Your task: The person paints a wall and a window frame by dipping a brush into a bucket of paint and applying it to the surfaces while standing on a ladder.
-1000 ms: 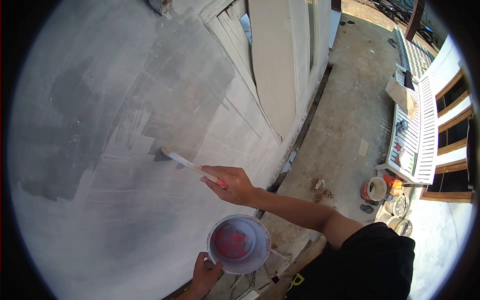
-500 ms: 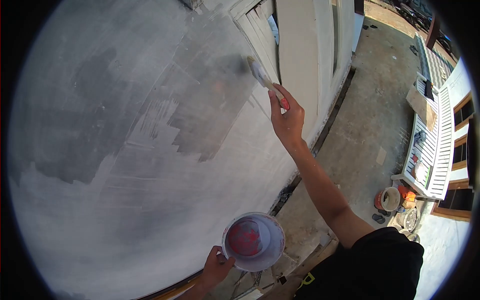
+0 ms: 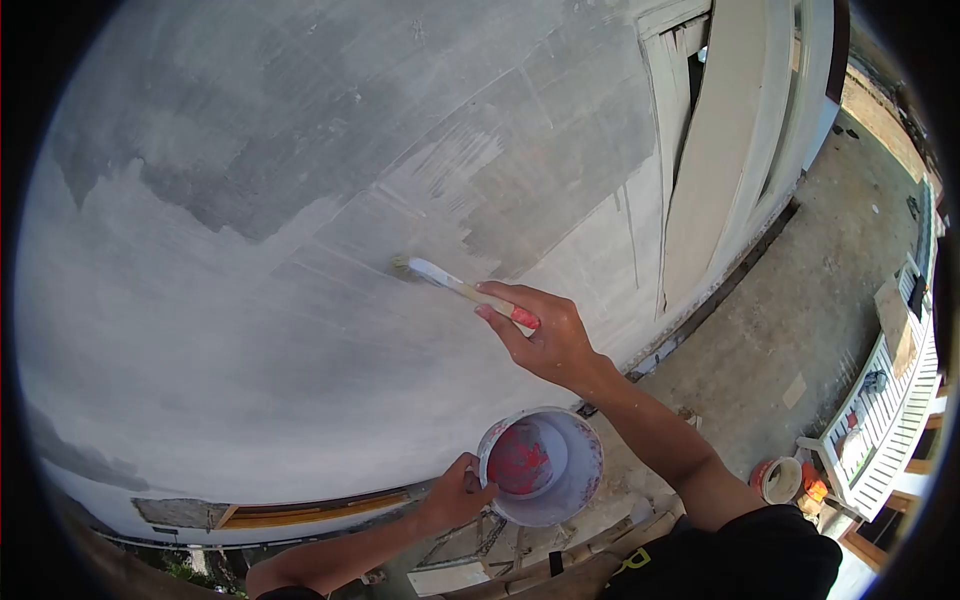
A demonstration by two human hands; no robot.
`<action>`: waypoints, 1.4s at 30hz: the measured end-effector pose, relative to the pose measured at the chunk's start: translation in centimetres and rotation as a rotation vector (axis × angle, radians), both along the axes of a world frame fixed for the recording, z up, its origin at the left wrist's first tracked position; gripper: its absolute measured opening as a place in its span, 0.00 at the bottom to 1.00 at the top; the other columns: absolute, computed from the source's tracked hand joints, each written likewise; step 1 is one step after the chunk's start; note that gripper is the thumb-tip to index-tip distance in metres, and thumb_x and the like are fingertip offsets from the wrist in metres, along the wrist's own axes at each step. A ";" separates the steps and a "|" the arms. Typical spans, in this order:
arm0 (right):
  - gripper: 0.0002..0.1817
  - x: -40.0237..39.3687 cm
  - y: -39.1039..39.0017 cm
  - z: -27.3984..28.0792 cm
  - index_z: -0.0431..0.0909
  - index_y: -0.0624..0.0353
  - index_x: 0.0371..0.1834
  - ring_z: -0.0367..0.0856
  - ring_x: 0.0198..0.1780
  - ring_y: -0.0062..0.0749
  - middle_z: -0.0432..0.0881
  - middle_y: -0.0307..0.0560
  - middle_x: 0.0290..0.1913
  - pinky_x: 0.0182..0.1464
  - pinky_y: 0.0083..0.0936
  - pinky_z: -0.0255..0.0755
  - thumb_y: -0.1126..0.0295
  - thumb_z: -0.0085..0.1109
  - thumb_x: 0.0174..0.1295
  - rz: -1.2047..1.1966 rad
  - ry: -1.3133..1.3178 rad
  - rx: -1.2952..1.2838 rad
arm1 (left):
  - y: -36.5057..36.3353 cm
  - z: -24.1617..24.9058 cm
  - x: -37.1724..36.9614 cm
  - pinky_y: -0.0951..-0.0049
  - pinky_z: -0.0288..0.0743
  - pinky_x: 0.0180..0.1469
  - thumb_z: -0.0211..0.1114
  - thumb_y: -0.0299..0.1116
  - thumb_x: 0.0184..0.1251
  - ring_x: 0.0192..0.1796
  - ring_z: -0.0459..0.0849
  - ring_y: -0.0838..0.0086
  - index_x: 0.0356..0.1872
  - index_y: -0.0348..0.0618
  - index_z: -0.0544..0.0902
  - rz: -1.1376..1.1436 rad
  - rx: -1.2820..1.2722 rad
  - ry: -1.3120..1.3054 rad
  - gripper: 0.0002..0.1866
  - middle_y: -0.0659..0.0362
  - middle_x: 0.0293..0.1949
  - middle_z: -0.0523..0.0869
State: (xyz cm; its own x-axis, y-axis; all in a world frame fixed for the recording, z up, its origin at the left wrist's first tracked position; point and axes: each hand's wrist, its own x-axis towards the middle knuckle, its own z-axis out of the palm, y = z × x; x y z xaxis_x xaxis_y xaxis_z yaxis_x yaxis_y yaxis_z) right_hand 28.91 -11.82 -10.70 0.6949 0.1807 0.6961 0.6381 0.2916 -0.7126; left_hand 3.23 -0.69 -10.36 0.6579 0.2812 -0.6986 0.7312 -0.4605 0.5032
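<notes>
My right hand (image 3: 545, 330) grips the handle of a paintbrush (image 3: 440, 276), whose bristles touch the grey wall (image 3: 330, 350). The handle is pale with a red end. Below, my left hand (image 3: 462, 495) holds the rim of a white paint bucket (image 3: 575, 470), thumb and fingers on either side of its edge. Inside the bucket lies something round with red smears, together with whitish liquid. Darker grey patches with ragged edges and lighter streaked coats cover the wall.
A boarded white door or window frame (image 3: 690, 150) stands at the wall's right. A gutter gap (image 3: 735, 270) runs along its foot. Across the concrete floor (image 3: 800, 310) are a white slatted bench (image 3: 890, 400) and a bucket (image 3: 775, 480). Bamboo poles lie below the paint bucket.
My right hand has brought the paintbrush down and left, from beside the frame to the lower middle of the wall. The view has turned left. My left hand still holds the bucket.
</notes>
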 end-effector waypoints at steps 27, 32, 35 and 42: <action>0.13 6.3 -3.4 3.4 0.84 0.62 0.52 0.83 0.33 0.19 0.88 0.45 0.32 0.34 0.20 0.75 0.68 0.64 0.69 0.083 0.312 0.049 | -0.3 -0.7 -0.8 0.73 0.71 0.30 0.68 0.32 0.67 0.29 0.78 0.80 0.45 0.39 0.69 0.104 -0.098 -0.082 0.16 0.58 0.28 0.82; 0.14 9.1 -6.4 4.7 0.83 0.65 0.51 0.81 0.29 0.20 0.86 0.46 0.29 0.29 0.19 0.71 0.68 0.65 0.68 -0.327 0.275 0.163 | -0.5 0.1 0.1 0.73 0.71 0.31 0.69 0.32 0.66 0.30 0.78 0.80 0.45 0.39 0.69 0.100 -0.078 -0.004 0.17 0.58 0.28 0.82; 0.14 6.5 -4.9 4.9 0.82 0.66 0.49 0.84 0.29 0.29 0.87 0.49 0.34 0.32 0.23 0.74 0.70 0.68 0.63 -0.554 0.107 0.054 | -0.6 0.1 -0.1 0.74 0.72 0.32 0.69 0.32 0.65 0.31 0.79 0.80 0.45 0.39 0.69 0.099 -0.093 -0.061 0.17 0.58 0.29 0.82; 0.17 -3.6 2.2 3.3 0.81 0.62 0.50 0.83 0.30 0.36 0.87 0.50 0.39 0.33 0.29 0.75 0.70 0.71 0.59 -0.253 -0.199 0.109 | 0.2 -1.0 -0.3 0.75 0.75 0.35 0.70 0.30 0.64 0.34 0.79 0.80 0.43 0.38 0.70 0.114 -0.050 -0.073 0.16 0.59 0.30 0.82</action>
State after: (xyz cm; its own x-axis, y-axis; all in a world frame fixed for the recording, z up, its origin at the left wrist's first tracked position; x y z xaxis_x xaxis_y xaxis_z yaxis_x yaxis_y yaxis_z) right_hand 25.31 -9.57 -7.37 0.5568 -0.0628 0.8283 0.8234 0.1736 -0.5403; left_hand 2.92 -0.45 -11.38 0.6736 0.3226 -0.6649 0.7376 -0.3495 0.5777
